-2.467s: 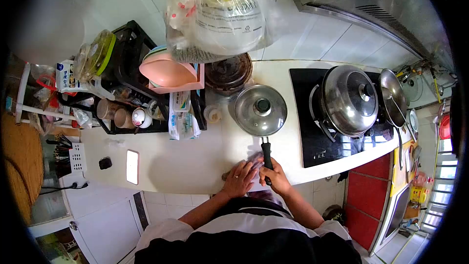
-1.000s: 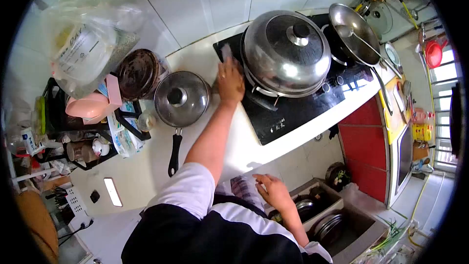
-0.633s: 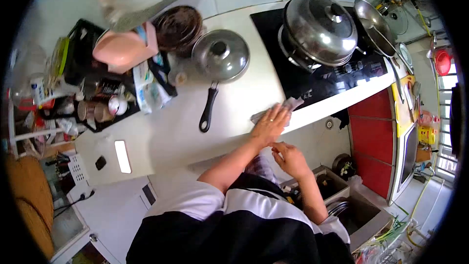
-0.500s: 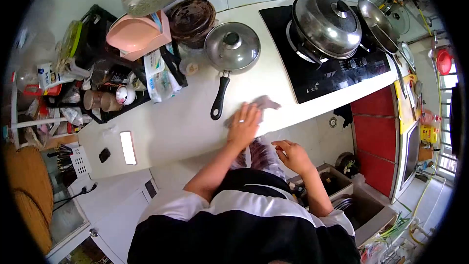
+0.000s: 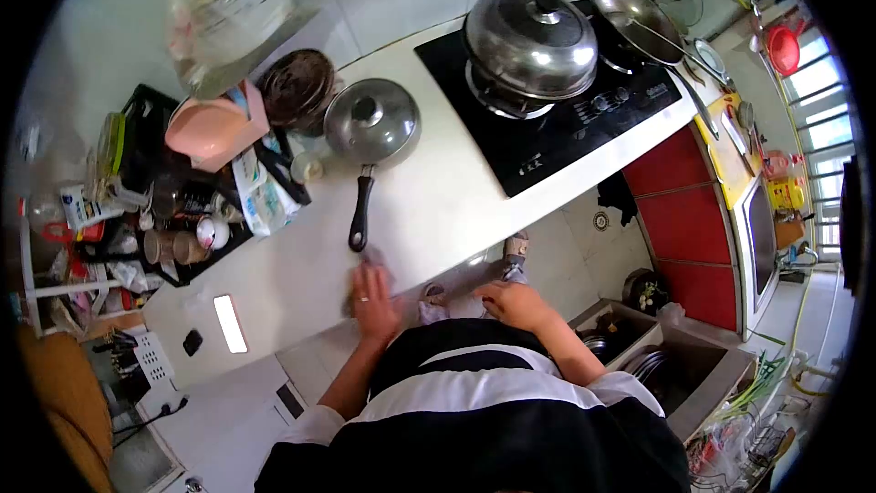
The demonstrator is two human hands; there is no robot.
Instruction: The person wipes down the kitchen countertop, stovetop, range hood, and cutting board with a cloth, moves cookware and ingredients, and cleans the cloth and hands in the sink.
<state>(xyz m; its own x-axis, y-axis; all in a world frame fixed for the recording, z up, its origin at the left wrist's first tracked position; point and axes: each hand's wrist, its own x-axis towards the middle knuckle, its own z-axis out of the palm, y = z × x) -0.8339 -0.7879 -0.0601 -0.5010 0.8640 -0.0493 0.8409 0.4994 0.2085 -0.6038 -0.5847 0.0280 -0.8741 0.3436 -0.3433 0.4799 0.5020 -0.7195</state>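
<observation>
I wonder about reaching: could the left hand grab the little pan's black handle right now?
Probably yes: the black handle sticks out toward the left hand, its end close to the fingers. Only a blurry cloth is right there, and the hand might have to leave it first.

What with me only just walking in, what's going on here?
A person's left hand is on a cloth on the counter, near the handle of a lidded pan. Their right hand is held near their body, apparently empty. A bigger lidded pot sits on the stove.
</observation>
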